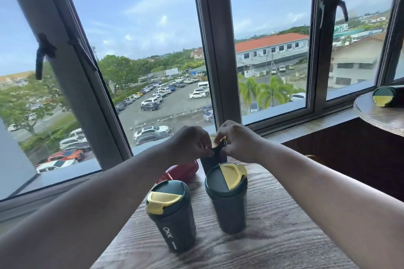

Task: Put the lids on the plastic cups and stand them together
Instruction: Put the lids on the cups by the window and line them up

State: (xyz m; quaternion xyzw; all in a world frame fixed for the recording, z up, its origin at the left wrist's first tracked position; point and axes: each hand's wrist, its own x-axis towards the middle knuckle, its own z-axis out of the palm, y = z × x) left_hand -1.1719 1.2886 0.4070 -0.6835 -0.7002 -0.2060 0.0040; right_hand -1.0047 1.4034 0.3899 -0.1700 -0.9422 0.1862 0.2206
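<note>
Two dark green plastic cups stand on the wooden table, each with a green lid and yellow flap on it: one (172, 216) at front left marked OKK, one (226, 197) to its right and a bit farther back. Behind them stands a third dark cup (213, 161). My left hand (192, 144) and my right hand (237, 141) both grip its lid at the top, fingers curled round the rim. The lid is mostly hidden by my fingers.
A red object (182, 171) lies behind the left cup. Another green cup (385, 96) lies on its side on a round table (380, 116) at far right. The window frame (209, 50) and sill run close behind the cups. The table (273, 247) extends toward me.
</note>
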